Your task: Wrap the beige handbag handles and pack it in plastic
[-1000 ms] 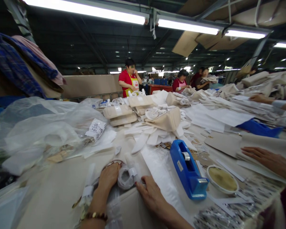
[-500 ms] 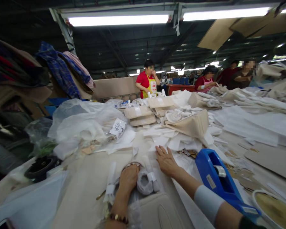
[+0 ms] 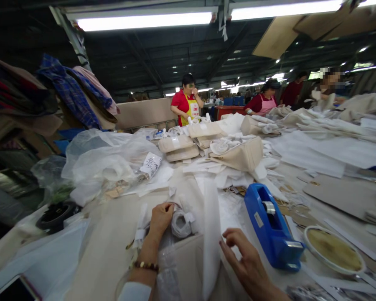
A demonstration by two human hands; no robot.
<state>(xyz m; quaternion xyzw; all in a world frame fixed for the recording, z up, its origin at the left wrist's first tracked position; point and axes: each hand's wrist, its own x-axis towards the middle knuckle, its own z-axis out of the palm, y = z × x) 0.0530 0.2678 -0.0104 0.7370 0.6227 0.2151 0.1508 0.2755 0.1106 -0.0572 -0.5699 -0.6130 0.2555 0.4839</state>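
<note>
One handwritten label (image 3: pixel 151 164) beyond left hand (image 3: pixel 160 219)

The right hand (image 3: pixel 250 265) had drawn back from its reach, and a long white sheet (image 3: pixel 211 234) had come between it and the beige bag (image 3: pixel 189 259).

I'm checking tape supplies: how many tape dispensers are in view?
1: the blue dispenser, just to the right of the right hand. Others may be hidden.
</note>
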